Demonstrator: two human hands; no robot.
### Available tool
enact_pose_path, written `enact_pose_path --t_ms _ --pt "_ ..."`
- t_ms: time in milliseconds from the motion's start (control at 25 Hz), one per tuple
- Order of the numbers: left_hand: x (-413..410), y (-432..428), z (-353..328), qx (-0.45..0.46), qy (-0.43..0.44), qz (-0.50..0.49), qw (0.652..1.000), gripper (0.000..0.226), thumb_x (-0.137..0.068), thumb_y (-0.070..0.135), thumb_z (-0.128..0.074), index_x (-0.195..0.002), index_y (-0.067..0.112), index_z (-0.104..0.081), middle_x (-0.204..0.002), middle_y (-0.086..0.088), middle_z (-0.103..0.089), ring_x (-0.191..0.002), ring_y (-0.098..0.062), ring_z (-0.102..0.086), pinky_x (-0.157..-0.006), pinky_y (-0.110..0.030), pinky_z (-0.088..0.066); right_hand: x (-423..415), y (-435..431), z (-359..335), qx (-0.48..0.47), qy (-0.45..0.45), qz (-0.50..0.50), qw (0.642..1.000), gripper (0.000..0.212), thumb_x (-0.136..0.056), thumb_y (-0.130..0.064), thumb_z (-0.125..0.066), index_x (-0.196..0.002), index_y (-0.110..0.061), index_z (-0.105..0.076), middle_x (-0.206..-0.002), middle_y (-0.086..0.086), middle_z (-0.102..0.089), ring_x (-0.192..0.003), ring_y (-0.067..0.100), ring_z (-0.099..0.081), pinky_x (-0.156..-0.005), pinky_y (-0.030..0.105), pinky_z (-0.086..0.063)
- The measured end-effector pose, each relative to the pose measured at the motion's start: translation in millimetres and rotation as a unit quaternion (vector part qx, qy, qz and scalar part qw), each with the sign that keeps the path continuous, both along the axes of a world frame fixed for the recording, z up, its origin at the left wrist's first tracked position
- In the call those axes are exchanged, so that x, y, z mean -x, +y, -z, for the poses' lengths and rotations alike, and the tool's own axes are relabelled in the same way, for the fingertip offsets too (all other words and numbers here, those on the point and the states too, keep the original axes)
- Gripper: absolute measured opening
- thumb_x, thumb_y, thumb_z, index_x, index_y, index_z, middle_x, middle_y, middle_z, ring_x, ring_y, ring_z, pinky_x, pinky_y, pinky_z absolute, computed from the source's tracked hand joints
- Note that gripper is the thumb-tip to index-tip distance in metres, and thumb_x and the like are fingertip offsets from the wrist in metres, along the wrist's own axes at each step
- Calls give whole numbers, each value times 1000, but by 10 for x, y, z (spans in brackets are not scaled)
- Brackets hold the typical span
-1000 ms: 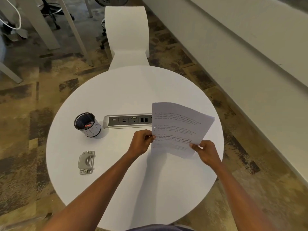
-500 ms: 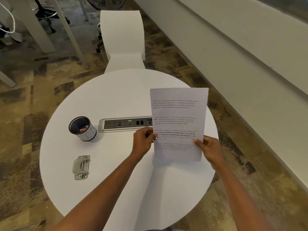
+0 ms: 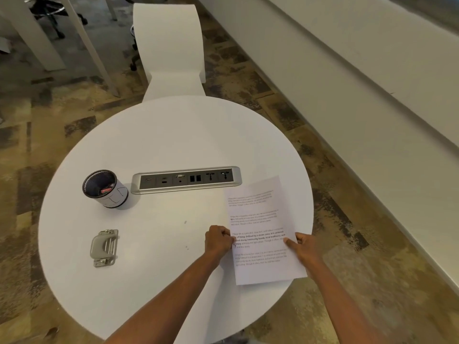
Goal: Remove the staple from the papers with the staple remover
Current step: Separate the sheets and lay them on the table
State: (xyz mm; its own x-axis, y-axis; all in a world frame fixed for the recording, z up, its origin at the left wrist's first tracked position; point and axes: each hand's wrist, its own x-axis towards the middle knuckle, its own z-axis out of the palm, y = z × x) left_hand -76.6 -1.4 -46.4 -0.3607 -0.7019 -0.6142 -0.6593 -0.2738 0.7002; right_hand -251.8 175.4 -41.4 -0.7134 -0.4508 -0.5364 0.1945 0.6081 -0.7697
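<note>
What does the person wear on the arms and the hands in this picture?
The left hand and the right hand are bare, without gloves. No sleeve shows on either arm down to the picture's edge, and no watch or bracelet at the wrists. Rings, if any, are too small to tell.

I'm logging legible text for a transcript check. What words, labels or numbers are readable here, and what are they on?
On the papers, bold lines: "of living. Defined by a slower pace, it is centered"; "strong community bonds, local traditions, and"
Other paragraphs there: too blurred to read.
The red label inside the cup: too small to read.
The socket panel: no readable marking.
</note>
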Motion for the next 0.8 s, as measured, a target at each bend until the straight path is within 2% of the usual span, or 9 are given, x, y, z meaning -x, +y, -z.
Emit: enact_pose_path --t_ms 120,240,320,440,560,640,680,760,800 --pt "-11 64 47 3 -17 9 1000 5 -76 1 -74 -75 -1 -69 -73 -12 -70 -54 -18 -59 -58 -28 -51 -18 46 39 -17 1 -1 1000 10 -86 -7 -69 -78 -12 -71 -85 9 -75 -76 26 -72 -72 40 -60" --pt "14 86 36 27 -22 15 999 8 -76 0 -74 -71 4 -68 -77 -12 -72 -59 -18 -63 -59 -27 -52 9 43 48 -27 23 -20 999 17 -86 -9 -70 -69 -12 -68 -78 5 -74 -66 18 -67 -52 20 -53" --pt "42 95 22 45 -21 21 999 6 -76 1 -74 -76 4 -69 -79 -12 -72 -64 -20 -65 -63 -29 -54 23 38 52 -27 35 -29 999 20 -86 -8 -70 -67 -14 -67 -74 0 -72 -63 15 -65 -44 11 -45" --pt "71 97 37 74 -20 29 997 11 -76 1 -71 -87 1 -70 -84 -14 -73 -75 -25 -68 -69 -31 -55 66 40 87 -31 57 -44 997 24 -85 -8 -71 -63 -17 -65 -69 -5 -69 -60 11 -61 -40 7 -40" --pt "80 100 28 92 -24 34 995 13 -78 3 -71 -90 3 -70 -87 -13 -73 -76 -22 -67 -72 -29 -54 110 32 91 -35 71 -61 995 30 -85 -8 -71 -60 -21 -62 -63 -8 -65 -55 7 -58 -39 6 -37" --pt "72 88 21 93 -21 37 995 14 -78 4 -72 -92 2 -70 -87 -14 -73 -79 -23 -69 -77 -32 -57 146 6 81 -39 73 -61 995 29 -84 -9 -72 -59 -18 -61 -61 -6 -63 -56 13 -58 -43 9 -39" --pt "60 79 18 96 -19 41 994 14 -78 5 -72 -91 2 -70 -86 -14 -73 -80 -25 -70 -78 -33 -57 161 -8 64 -51 78 -56 994 26 -85 -12 -72 -61 -15 -62 -62 -3 -64 -59 17 -59 -46 15 -42" --pt "7 50 1 107 -12 47 993 12 -78 5 -69 -90 3 -70 -83 -14 -73 -81 -27 -70 -77 -34 -57 186 -13 22 -126 139 -52 981 19 -88 -24 -69 -76 -9 -67 -75 4 -68 -73 25 -65 -59 27 -48" --pt "-47 20 -11 114 -8 45 992 11 -79 7 -69 -89 5 -71 -83 -13 -74 -81 -27 -70 -75 -32 -56 170 -9 0 -175 191 -47 965 22 -90 -30 -65 -86 -8 -68 -86 7 -69 -80 28 -66 -64 30 -47"
